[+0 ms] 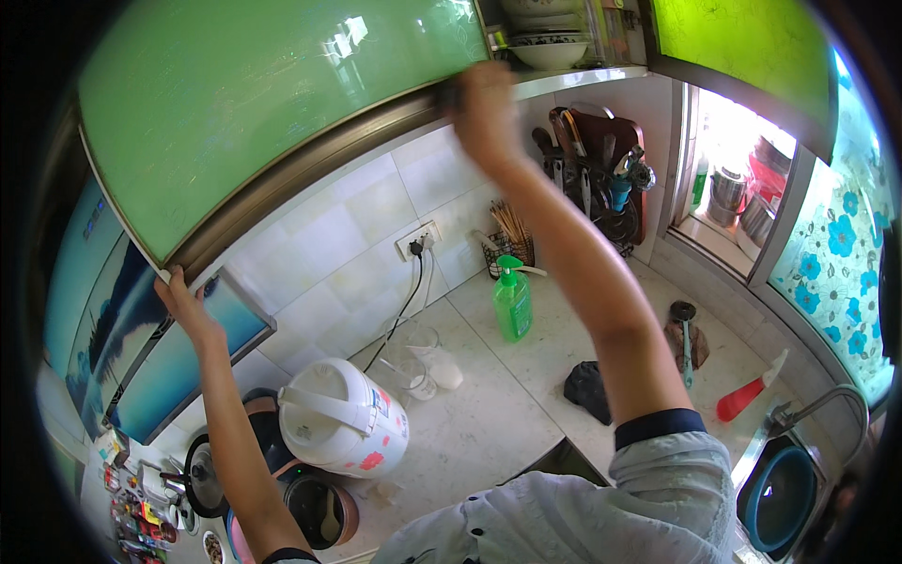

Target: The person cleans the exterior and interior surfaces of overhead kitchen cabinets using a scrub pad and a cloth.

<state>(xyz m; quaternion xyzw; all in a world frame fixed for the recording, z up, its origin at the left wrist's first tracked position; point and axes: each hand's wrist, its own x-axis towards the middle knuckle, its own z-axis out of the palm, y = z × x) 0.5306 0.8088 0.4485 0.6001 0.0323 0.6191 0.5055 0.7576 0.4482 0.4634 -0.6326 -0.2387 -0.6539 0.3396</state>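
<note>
A large green glass cabinet door [282, 106] with a metal lower rim spans the upper left. My left hand [184, 299] is at its lower left corner, fingers against the edge. My right hand [486, 106], blurred, is at the right end of the metal rim with something dark in it, perhaps a cloth; its exact kind is unclear. Just right of that hand, stacked bowls [550, 53] stand on the cabinet shelf. A white rice cooker [342, 419] is on the counter below, near my left forearm, and a green pump bottle [512, 299] stands below my right forearm.
The tiled counter [486, 395] holds glass cups [421, 384], a black bag [588, 391], a red-handled brush [747, 398] and a wire basket of chopsticks [511, 243]. A sink with a blue basin [781, 497] lies at lower right. Utensils hang by a cutting board [631, 141]. Pots crowd the lower left.
</note>
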